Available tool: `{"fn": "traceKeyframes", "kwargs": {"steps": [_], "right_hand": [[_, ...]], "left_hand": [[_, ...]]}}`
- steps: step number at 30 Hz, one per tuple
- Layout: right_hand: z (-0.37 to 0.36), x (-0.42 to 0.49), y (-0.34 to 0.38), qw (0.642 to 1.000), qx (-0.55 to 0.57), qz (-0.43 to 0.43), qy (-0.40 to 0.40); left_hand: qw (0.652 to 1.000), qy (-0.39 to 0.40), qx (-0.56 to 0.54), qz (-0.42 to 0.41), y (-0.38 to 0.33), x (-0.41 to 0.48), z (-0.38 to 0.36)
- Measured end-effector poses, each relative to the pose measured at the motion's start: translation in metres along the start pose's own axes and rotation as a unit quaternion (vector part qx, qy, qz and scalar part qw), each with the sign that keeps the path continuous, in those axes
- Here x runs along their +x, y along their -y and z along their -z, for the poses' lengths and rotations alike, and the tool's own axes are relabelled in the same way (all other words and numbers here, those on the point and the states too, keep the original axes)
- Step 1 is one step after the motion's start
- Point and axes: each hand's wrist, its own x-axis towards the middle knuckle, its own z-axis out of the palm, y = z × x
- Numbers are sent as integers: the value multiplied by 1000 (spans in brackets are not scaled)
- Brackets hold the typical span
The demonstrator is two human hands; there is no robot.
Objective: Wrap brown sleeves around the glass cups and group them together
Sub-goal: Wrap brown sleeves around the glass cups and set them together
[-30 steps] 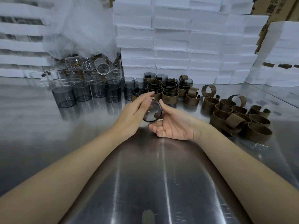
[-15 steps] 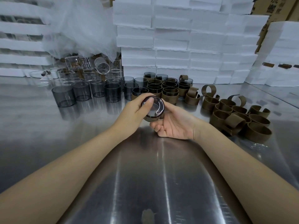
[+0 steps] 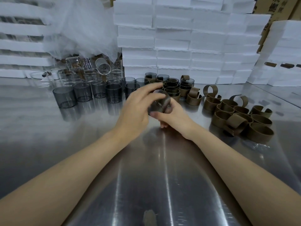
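Cup (image 3: 158,103) sits gripped between left hand (image 3: 136,108) and right hand (image 3: 172,114).

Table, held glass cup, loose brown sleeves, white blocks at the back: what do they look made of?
Table: brushed metal, probably stainless steel; streaky mirror-like reflections. Held glass cup: smoky transparent glass, though blurred. Brown sleeves: matte, stiff curled bands, perhaps cardboard or leather-like sheet; cannot tell which. White blocks: foam, likely polystyrene; grainy, rough edges.
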Motion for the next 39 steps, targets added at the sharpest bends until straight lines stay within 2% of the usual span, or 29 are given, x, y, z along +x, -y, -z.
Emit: {"fn": "traceKeyframes", "kwargs": {"steps": [1, 2, 4, 8, 11, 13, 14, 17, 18, 20, 24, 26, 27, 30, 32, 36, 39], "right_hand": [[1, 0, -1, 997, -66, 30, -23], [1, -2, -1, 988, -139, 62, -39], [1, -6, -1, 959, -254, 110, -60], [-1, -10, 1, 939, -308, 136, -70], [-4, -12, -2, 904, -386, 181, -18], [-6, -14, -3, 889, -408, 206, 5], [-6, -14, -2, 890, -404, 212, 12], [-7, -17, 1, 912, -339, 227, 37], [-7, -18, 2, 922, -308, 230, 46], [-6, -18, 2, 934, -266, 233, 53], [-18, -17, 1, 948, -207, 233, 58], [-21, -15, 1, 962, -175, 202, 43], [-21, -14, 2, 969, -157, 186, 35], [-20, -10, 3, 988, -69, 139, 2], [-20, -9, 4, 989, -56, 129, -35], [-12, -6, 4, 970, -183, 120, -107], [-4, -6, 5, 940, -289, 97, -153]], "left_hand": [[996, 43, 70, -33, -2, 0, -2], [989, 89, 118, -33, -5, -1, -6], [980, 130, 148, 15, -9, -3, -14], [987, 92, 78, 104, -4, -6, -17], [971, 69, -29, 228, 2, -8, -14], [930, 19, -154, 333, 5, -4, -14], [893, -4, -235, 384, 7, 0, -14], [735, 5, -468, 491, 11, 6, -9], [700, 14, -511, 498, 11, 5, -9], [667, 11, -556, 497, 12, 3, -11], [634, 13, -594, 495, 15, 4, -14], [636, 15, -596, 491, 14, 4, -17], [648, 7, -586, 487, 13, 4, -19], [713, -13, -528, 462, 9, 4, -28], [746, 1, -505, 435, 8, 2, -31], [807, 88, -477, 336, 10, -5, -32], [814, 72, -460, 347, 11, -7, -31]]}}
